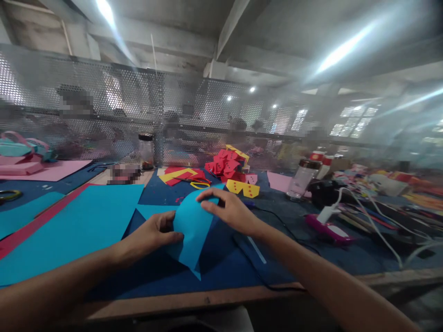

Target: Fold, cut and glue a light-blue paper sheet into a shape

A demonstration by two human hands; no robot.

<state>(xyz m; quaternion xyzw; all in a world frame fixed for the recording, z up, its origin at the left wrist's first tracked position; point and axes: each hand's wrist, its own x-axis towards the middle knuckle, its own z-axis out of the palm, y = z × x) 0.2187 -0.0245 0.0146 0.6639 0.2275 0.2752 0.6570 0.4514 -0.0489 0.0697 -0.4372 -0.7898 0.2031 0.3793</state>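
A piece of bright blue paper (194, 226) is bent into a curve above the dark blue table covering, with a pointed corner hanging down. My left hand (154, 233) pinches its left side, thumb in front and fingers bent. At the upper right edge, my right hand (230, 210) grips the same paper between thumb and fingers. Some of the right fingertips are hidden behind it. To the left lies a large flat blue sheet (79, 226), partly over a red sheet (20, 226).
Red and yellow cut pieces (226, 164) are piled behind my hands, near yellow-handled scissors (200, 185). On the right stand a glass jar (302, 180), a magenta device (328, 229) and loose cables. A perforated metal screen (194, 101) runs along the back, with another jar (146, 152) before it.
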